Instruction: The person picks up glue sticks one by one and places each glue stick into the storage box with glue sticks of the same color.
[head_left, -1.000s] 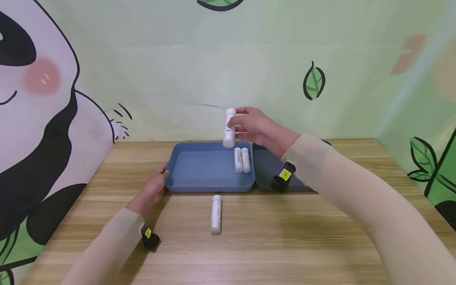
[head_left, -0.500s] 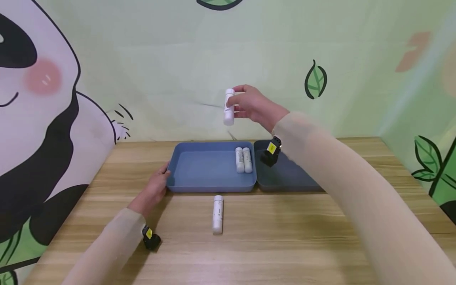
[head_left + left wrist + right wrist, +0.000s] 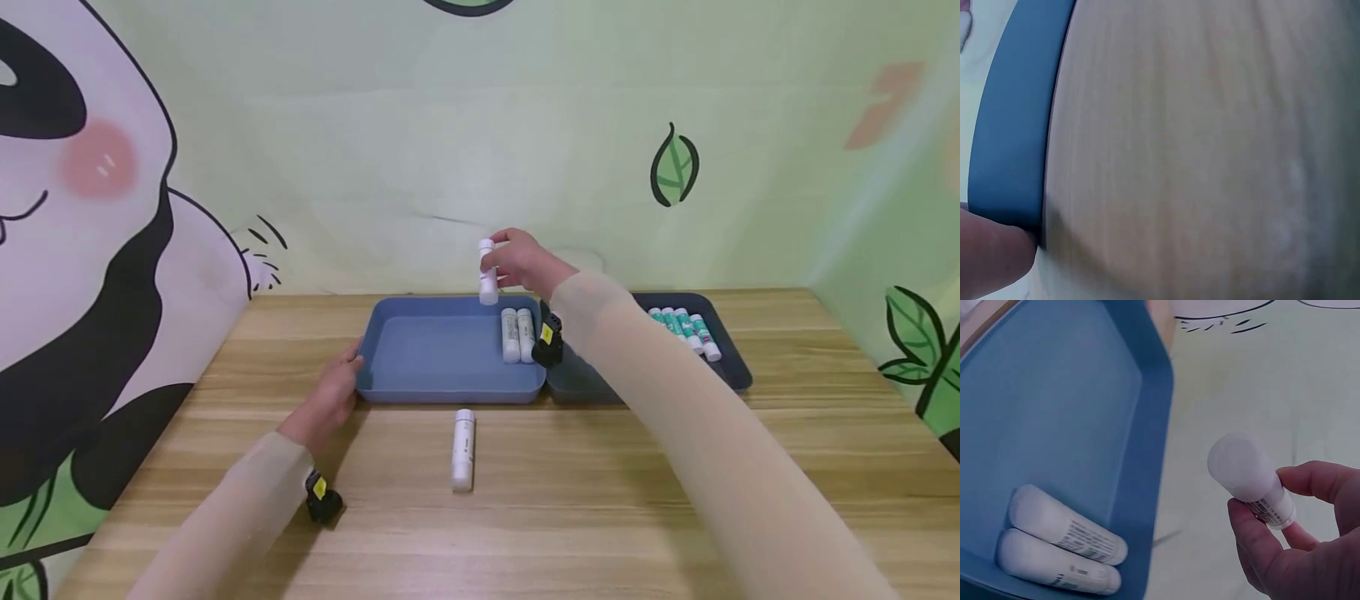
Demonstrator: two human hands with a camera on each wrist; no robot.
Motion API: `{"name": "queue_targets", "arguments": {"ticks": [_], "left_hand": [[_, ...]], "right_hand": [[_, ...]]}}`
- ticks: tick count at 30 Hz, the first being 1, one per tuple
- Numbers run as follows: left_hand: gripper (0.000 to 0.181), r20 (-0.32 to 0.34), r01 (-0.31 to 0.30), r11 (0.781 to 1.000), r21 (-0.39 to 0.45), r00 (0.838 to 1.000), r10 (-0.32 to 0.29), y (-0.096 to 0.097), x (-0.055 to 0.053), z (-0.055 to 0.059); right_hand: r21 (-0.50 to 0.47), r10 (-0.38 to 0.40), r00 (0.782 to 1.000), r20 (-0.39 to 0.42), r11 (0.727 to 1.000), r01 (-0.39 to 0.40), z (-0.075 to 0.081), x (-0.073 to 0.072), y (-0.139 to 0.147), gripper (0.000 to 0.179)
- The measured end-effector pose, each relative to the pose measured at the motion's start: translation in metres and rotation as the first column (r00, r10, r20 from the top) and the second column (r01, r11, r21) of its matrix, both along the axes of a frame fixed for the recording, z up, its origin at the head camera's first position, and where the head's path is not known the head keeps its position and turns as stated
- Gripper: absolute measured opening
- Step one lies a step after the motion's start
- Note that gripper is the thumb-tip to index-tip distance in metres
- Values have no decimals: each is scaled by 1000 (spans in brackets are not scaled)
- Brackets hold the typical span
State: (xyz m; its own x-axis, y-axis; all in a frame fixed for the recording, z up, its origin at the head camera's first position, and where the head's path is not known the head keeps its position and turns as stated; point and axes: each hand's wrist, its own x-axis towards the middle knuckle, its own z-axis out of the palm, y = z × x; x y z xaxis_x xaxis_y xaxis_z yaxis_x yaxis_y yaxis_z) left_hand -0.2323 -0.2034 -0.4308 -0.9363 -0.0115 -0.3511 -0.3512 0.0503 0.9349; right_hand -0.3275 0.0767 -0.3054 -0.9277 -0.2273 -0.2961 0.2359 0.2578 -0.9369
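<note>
In the head view, my right hand (image 3: pixel 525 260) pinches a white glue stick (image 3: pixel 488 287) by its side, nearly upright, in front of the wall and over the back rim of the blue tray (image 3: pixel 450 397). The right wrist view shows its wide rounded end, with the thumb and fingers round the labelled part. Two more white glue sticks (image 3: pixel 517 336) lie side by side at that tray's right end. My left hand (image 3: pixel 335 387) holds the tray's left wall; in the left wrist view a fingertip (image 3: pixel 997 256) meets its corner. Another white glue stick (image 3: pixel 463 450) lies on the table before the tray.
A dark grey tray (image 3: pixel 738 367) adjoins the blue one on the right, partly hidden by my right sleeve. Several teal-and-white sticks (image 3: pixel 684 325) lie in it. The wooden table (image 3: pixel 585 500) ends at a wall (image 3: pixel 375 167) printed with a panda and leaves.
My right hand, still holding its glue stick, rose and then came down towards the blue tray's back rim. The right sleeve shifted, uncovering the teal-and-white sticks. The left hand stayed on the tray.
</note>
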Motion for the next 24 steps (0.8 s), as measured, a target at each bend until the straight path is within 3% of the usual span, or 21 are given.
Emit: {"name": "queue_targets", "arguments": {"ticks": [9,14,24], "left_hand": [[58,22,-45,995,89,999,43,0,-1,4],[58,22,-9,993,115,1000,6,-2,-2,6],[57,41,-5,993,120,999,0,-4,-2,4]], "right_hand": [[92,59,995,82,994,-67,-37,-4,-5,62],[152,46,995,86,987,-59,-53,-8,-3,61],[189,28,995,98,981,-46,-64,-8,-7,58]]}}
